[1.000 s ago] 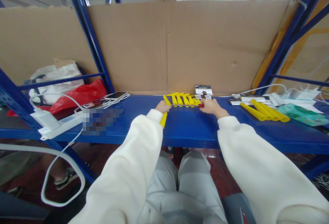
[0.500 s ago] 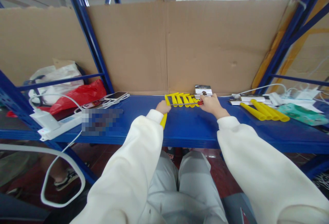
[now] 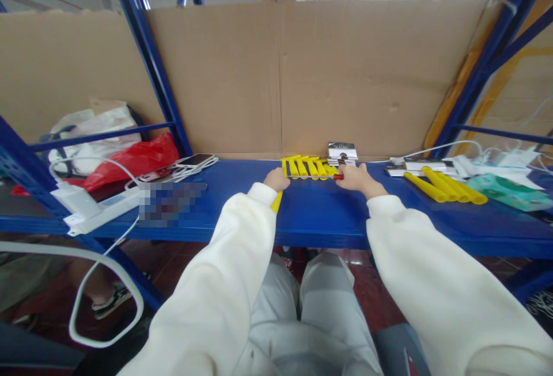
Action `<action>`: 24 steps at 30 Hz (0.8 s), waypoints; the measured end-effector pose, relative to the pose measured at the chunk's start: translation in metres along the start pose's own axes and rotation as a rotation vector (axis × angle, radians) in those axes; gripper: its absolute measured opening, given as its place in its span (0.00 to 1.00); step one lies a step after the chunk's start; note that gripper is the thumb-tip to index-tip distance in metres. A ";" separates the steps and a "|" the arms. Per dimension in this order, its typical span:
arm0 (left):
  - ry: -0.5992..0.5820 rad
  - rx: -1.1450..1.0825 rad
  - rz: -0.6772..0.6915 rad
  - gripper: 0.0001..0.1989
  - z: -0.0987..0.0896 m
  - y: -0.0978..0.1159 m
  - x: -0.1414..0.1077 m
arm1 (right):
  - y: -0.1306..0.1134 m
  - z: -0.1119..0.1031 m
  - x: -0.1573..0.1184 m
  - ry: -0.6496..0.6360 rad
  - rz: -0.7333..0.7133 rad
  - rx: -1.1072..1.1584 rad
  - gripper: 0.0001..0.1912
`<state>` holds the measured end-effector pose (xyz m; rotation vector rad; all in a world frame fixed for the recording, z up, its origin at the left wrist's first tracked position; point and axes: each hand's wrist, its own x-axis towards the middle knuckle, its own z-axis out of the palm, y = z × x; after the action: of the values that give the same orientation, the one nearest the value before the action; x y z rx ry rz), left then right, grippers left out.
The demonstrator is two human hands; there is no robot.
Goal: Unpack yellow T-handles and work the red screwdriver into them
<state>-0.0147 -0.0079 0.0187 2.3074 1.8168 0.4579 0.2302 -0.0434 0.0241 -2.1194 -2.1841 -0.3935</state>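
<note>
My left hand (image 3: 277,179) is closed round a yellow tube (image 3: 277,202), whose lower end shows below the fist. My right hand (image 3: 353,180) grips the red handle of a thin metal rod tool (image 3: 314,176). The rod runs level to the left and meets the tube at my left hand; whether its tip is inside cannot be made out. Behind the rod, several yellow tubes (image 3: 302,165) lie side by side on the blue shelf (image 3: 242,203). A stack of black and white packets (image 3: 342,151) is just behind my right hand.
On the right lie several yellow tubes (image 3: 449,187), flat packets (image 3: 417,166) and a green pack (image 3: 507,192). At the left are a power strip (image 3: 108,212), a red bag (image 3: 133,163), a phone (image 3: 196,160) and cables. A cardboard wall (image 3: 216,76) stands behind.
Both hands have shifted slightly, and the right one sits a little lower. The held tube has moved slightly right and its upper part shows less clearly.
</note>
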 end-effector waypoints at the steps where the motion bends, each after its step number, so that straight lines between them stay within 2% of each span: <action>1: -0.001 -0.002 0.003 0.21 0.000 0.000 0.000 | 0.001 0.001 0.001 -0.014 0.005 0.008 0.15; 10: 0.001 -0.029 0.011 0.22 0.001 -0.002 0.002 | 0.001 0.003 0.001 -0.020 0.008 0.038 0.17; 24: -0.001 0.000 -0.014 0.21 0.000 -0.001 0.001 | 0.011 0.001 0.002 -0.074 0.060 0.101 0.14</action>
<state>-0.0157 -0.0066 0.0183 2.2931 1.8311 0.4552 0.2408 -0.0407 0.0250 -2.1724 -2.1238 -0.1991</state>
